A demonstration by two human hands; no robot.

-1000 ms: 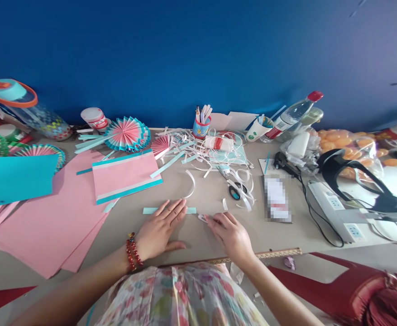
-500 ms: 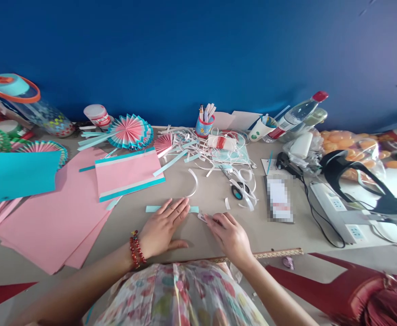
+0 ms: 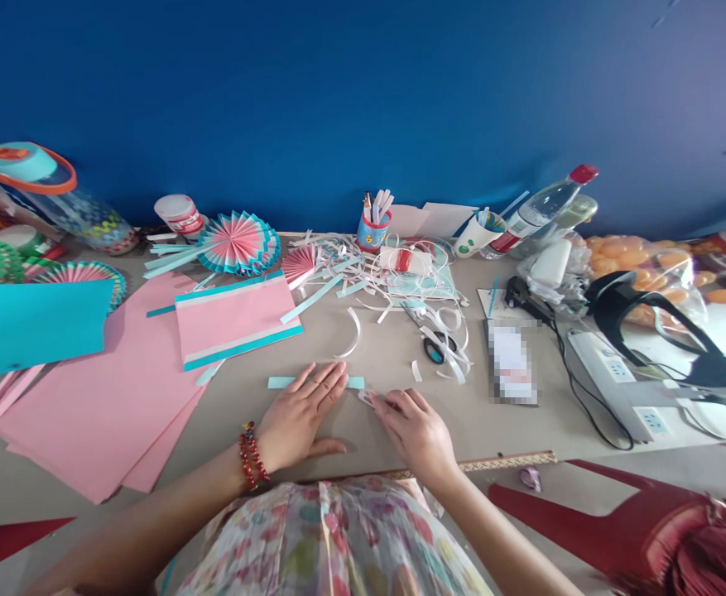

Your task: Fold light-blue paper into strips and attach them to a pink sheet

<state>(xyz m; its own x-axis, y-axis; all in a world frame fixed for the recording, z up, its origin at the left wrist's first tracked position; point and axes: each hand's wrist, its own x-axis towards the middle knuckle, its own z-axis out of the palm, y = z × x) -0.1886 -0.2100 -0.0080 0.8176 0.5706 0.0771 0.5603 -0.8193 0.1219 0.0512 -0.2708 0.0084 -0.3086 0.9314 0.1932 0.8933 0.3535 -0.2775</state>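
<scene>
A light teal paper strip [image 3: 355, 382] lies flat on the grey table. My left hand [image 3: 304, 411] rests palm down across it, fingers stretched and red beads at the wrist. Just past the strip's right end, my right hand [image 3: 416, 434] pinches a small whitish object [image 3: 367, 399], too small to identify. A curled white strip [image 3: 355, 333] lies beyond my left hand. Scissors [image 3: 434, 351] with black and teal handles sit at the right, partly under white paper curls.
Pink sheets [image 3: 108, 397], a teal sheet [image 3: 43, 325] and a pink panel with teal edges [image 3: 238, 319] are at the left. A pen cup [image 3: 373, 232] stands at the back. Further right are a phone [image 3: 512, 364], a bottle [image 3: 540, 211] and a power strip [image 3: 617, 385].
The small whitish object in my right hand has shifted slightly left and changed angle. My left hand stays on the strip. The whole view has moved a little.
</scene>
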